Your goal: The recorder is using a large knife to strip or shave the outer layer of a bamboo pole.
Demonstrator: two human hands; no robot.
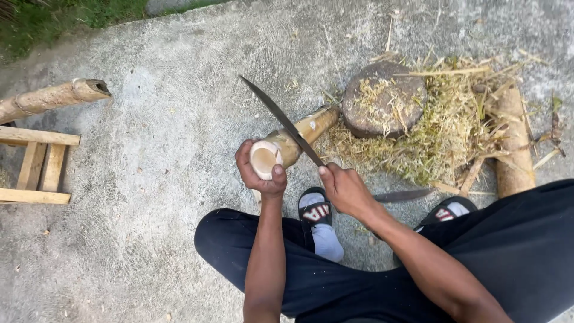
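My left hand (258,173) grips the near, cut end of the bamboo section (293,142), which slants away to the right with its far end resting against the round wooden block (385,98). My right hand (345,188) is clenched on the handle of the long knife (281,119), whose blade lies across the top of the bamboo just beyond my left hand. Bamboo shavings (442,137) cover the concrete ground (167,149) around the block, and a second blade (402,195) lies near my right hand.

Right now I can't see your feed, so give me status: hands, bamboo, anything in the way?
Left hand grips bamboo at cut end. Right hand holds blade laid across it. Far end rests on wood block; shavings around.
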